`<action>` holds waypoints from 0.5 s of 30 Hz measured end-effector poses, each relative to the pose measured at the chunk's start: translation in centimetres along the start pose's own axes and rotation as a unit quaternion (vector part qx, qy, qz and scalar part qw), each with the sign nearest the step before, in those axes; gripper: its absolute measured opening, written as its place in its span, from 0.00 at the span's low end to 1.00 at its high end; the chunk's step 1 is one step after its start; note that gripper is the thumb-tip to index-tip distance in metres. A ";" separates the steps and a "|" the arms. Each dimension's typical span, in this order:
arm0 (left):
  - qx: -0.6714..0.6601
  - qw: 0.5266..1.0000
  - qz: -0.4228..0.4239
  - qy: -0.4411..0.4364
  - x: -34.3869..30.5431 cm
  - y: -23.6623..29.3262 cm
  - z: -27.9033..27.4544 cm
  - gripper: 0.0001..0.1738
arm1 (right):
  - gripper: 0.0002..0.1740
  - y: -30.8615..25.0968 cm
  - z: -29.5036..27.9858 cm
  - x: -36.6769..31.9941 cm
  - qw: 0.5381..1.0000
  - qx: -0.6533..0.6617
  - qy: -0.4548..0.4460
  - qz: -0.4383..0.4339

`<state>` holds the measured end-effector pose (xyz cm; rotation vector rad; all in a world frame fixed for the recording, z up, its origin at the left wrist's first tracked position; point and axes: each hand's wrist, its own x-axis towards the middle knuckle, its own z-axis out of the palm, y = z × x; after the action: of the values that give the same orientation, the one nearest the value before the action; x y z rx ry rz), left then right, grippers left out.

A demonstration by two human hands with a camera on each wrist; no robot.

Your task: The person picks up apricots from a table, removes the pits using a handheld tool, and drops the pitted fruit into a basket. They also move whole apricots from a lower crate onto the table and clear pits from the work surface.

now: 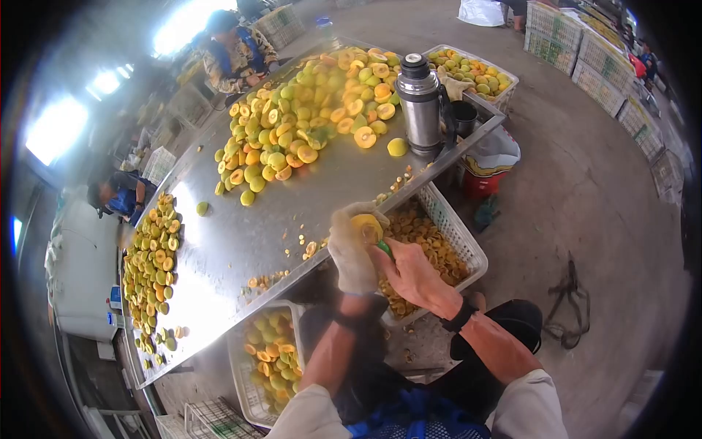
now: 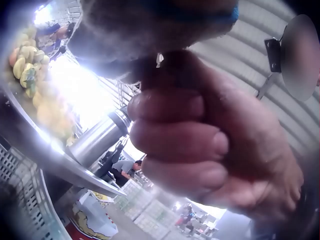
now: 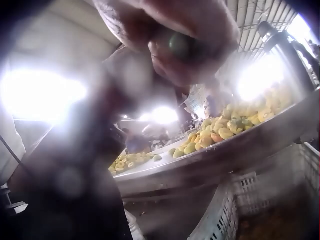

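The two hands are together just off the near edge of the metal surface [image 1: 281, 208]. The left hand [image 1: 352, 252], in a pale glove, grips a yellow fruit [image 1: 368, 226] near its fingertips. Against it, the right hand [image 1: 415, 276], bare and banded at the wrist, has its fingers curled round a green tool [image 1: 385, 249]; I can't make out the tool's working end from here. Directly beneath the hands, and out to the right of them, sits a white basket [image 1: 477, 256] full of orange-yellow scraps [image 1: 420, 233].

Beyond the hands, a big heap of cut fruit [image 1: 274, 135] spreads over the surface, green skins and orange flesh mixed. Forward and right of the hands stands a steel flask [image 1: 422, 110], with a dark cup [image 1: 463, 117] just beside it. Well off to the left of the hands lies a second pile [image 1: 151, 256], and below the left forearm a crate [image 1: 239, 373] holds more fruit. Across the surface from the hands, a person in patterned sleeves [image 1: 228, 55] sits by the heap.
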<state>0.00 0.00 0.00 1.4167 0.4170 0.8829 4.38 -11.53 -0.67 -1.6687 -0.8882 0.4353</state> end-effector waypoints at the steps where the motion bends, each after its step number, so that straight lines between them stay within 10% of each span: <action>1: -0.004 1.000 0.005 -0.011 0.1 -0.3 0.0 0.36 | 0.09 0.3 0.1 0.1 1.000 0.001 -0.005 0.003; 5: -0.017 0.999 -0.018 -0.041 -0.1 0.5 -0.6 0.37 | 0.20 0.7 0.4 -0.3 0.992 0.019 0.029 -0.125; 8: -0.022 0.992 -0.056 -0.113 0.3 0.7 -0.6 0.36 | 0.35 -1.1 -2.6 -0.7 0.943 0.223 -0.182 0.170; 15: -0.154 0.960 -0.183 -0.149 0.7 -1.0 0.5 0.35 | 0.38 0.1 -3.7 -1.6 0.856 0.380 -0.247 0.247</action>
<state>1.06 0.31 -0.69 1.1138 0.2839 0.4028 5.87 -15.18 0.05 -1.0142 -0.5014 1.4222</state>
